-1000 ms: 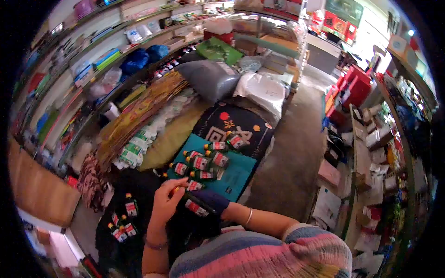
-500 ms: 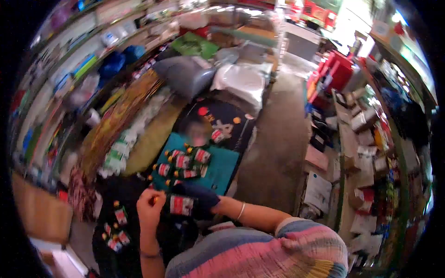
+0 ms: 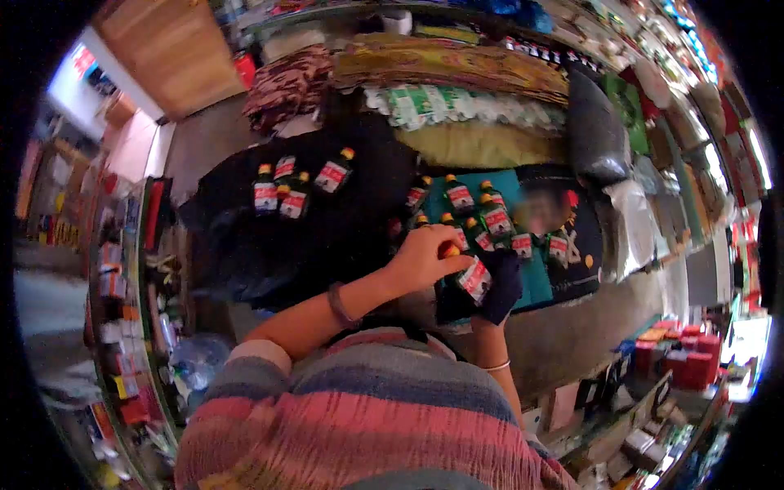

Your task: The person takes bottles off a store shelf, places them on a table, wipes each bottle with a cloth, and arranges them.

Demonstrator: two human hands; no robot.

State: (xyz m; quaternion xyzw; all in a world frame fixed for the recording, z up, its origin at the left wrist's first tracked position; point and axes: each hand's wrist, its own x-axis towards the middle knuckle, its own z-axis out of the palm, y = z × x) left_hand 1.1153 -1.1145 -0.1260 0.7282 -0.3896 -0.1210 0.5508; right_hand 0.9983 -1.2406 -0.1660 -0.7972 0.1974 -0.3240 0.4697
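Observation:
My right hand [image 3: 500, 286], in a dark blue glove, is wrapped round a small dark bottle [image 3: 474, 280] with a red and white label. The thumb and fingers of my bare left hand [image 3: 425, 260] are closed on its yellow-orange cap. Just beyond my hands, several similar bottles [image 3: 496, 220] lie on a teal sheet [image 3: 535, 282] and the black printed mat [image 3: 584, 278] beside it. Several more bottles [image 3: 332, 175] lie in a loose group on a black cloth [image 3: 237, 237] to the left.
Behind the sheet are green-and-white packs [image 3: 433, 106], a yellow-green sack [image 3: 490, 145] and stacked patterned material [image 3: 457, 65]. A grey bag [image 3: 599, 131] and a white bag [image 3: 629, 224] lie to the right. Loaded shelves [image 3: 147, 351] line the left; red boxes [image 3: 682, 359] stand at the right.
The view has swung to the left, bringing the black cloth and its bottles nearer the centre. My hands remain together at a bottle, whose label now tilts; my left fingers stay at its cap.

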